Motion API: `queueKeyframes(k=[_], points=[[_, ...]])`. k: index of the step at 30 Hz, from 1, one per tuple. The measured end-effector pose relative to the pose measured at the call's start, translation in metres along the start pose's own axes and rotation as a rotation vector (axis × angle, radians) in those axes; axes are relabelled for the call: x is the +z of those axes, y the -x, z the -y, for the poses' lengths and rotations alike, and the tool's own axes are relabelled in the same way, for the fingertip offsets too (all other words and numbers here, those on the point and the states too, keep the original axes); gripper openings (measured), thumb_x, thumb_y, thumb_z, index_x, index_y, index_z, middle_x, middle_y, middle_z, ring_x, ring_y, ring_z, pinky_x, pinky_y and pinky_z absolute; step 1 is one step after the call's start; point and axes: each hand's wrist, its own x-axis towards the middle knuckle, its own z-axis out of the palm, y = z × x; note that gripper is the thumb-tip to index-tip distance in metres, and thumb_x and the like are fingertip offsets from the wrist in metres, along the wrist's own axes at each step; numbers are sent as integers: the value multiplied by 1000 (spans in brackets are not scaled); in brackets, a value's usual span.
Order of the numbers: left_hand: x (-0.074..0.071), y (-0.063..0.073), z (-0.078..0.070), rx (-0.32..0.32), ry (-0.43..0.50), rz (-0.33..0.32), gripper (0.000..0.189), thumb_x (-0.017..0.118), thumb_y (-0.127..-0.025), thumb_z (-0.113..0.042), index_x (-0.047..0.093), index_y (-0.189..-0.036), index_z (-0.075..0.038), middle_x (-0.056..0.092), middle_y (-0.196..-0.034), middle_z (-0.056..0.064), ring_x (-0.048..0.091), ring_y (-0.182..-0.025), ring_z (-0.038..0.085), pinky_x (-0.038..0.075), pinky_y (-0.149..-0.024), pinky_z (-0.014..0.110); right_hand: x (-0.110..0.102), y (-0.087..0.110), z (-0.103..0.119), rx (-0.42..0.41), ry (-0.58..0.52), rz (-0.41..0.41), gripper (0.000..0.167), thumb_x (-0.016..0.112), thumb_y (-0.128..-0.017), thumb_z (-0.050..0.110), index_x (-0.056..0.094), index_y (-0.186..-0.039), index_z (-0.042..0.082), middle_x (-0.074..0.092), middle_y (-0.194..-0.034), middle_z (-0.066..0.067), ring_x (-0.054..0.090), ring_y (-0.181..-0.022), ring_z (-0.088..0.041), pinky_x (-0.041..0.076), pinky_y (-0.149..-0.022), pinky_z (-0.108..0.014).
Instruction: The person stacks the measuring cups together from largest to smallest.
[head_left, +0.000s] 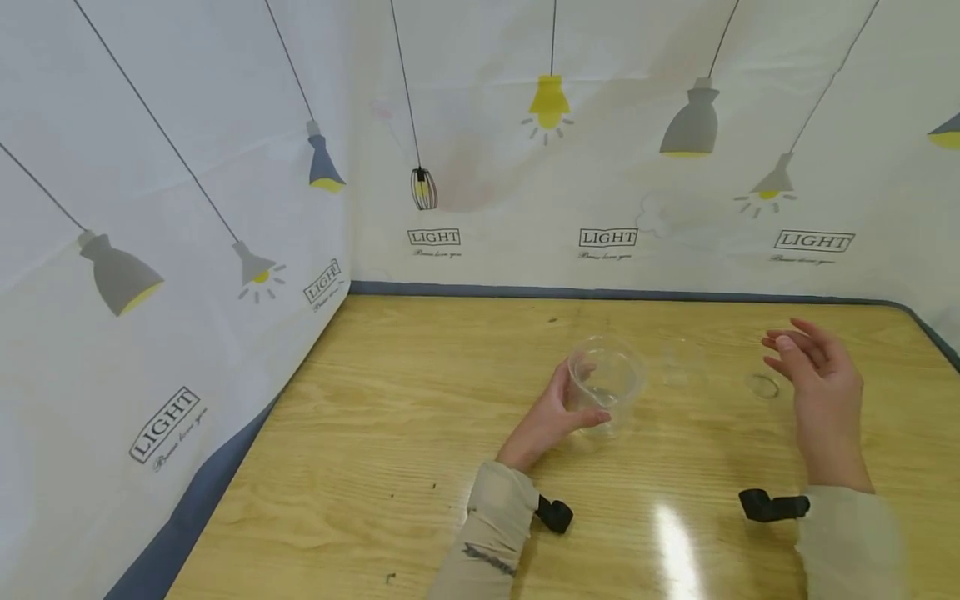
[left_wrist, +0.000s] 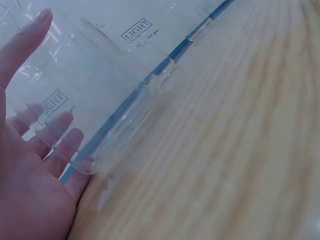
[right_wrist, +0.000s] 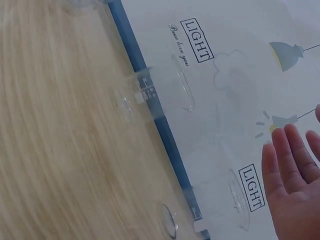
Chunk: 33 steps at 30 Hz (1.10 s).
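A clear, wide-mouthed container (head_left: 618, 379) stands on the table near the middle, and my left hand (head_left: 551, 417) holds it from the left with thumb and fingers around its wall. The left wrist view shows those fingers through the transparent side. To its right is a clear cup (head_left: 678, 367), very faint against the wood. Farther right is another clear cup (head_left: 765, 385) with a visible round base. My right hand (head_left: 825, 392) hovers beside this cup, holding nothing, its fingers loosely bent. In the right wrist view the fingers (right_wrist: 282, 155) are apart from both cups.
A wood-grain table (head_left: 360, 417) spreads below both hands. White sheeting (head_left: 510, 200) printed with lamps and "LIGHT" labels closes off the back and left, with a blue strip (head_left: 465, 290) along the table's back edge. Black wrist mounts (head_left: 553, 514) protrude from both sleeves.
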Motion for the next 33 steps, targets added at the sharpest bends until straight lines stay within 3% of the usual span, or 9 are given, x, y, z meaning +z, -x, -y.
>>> queueKeyframes(k=[4,9,13,17,23,29,33], points=[[1,-5,12,0,3,-14,85,73,-75,-27,16,-137,-43,34,-138,-9,29,-127,13,22,-102,42,-13,-10,6,-10,45,-29,43,58,-86,15,46,-127,8,55,-110,-5,54,-100,-12,44,-74,-12],[1,-8,22,14,-15,-16,83,73,-73,-34,19,-135,-44,34,-137,-14,30,-126,10,23,-101,42,-28,-16,8,34,162,-164,46,57,-85,24,44,-129,15,55,-112,0,50,-103,-9,40,-79,-9],[2,-8,22,22,-14,-3,81,73,-74,-32,20,-135,-42,33,-138,-13,29,-126,9,22,-102,40,-37,-15,6,109,236,-263,48,54,-85,31,41,-131,21,52,-116,4,47,-106,-7,35,-87,-10],[0,-4,11,2,-28,-4,82,73,-74,-29,20,-136,-42,32,-139,-12,27,-128,10,21,-102,40,-39,-16,1,139,227,-300,48,53,-84,32,42,-130,23,51,-119,5,44,-110,-7,30,-92,-11],[-2,1,0,-1,-14,11,81,72,-76,-27,20,-137,-38,31,-140,-8,26,-129,13,21,-103,40,-41,-16,-4,159,166,-330,47,53,-84,33,43,-129,23,48,-125,4,40,-115,-7,27,-96,-13],[-2,-5,15,6,-17,0,80,72,-75,-30,22,-135,-40,32,-139,-13,26,-128,7,20,-103,38,-45,-16,-10,177,138,-314,49,55,-84,31,41,-130,22,45,-128,5,37,-118,-6,27,-97,-15],[-2,-8,24,26,-27,-8,80,72,-74,-33,22,-136,-40,32,-138,-13,27,-127,7,21,-103,38,-50,-14,-17,186,131,-238,55,57,-84,31,35,-134,23,39,-134,4,33,-122,-7,26,-98,-15]])
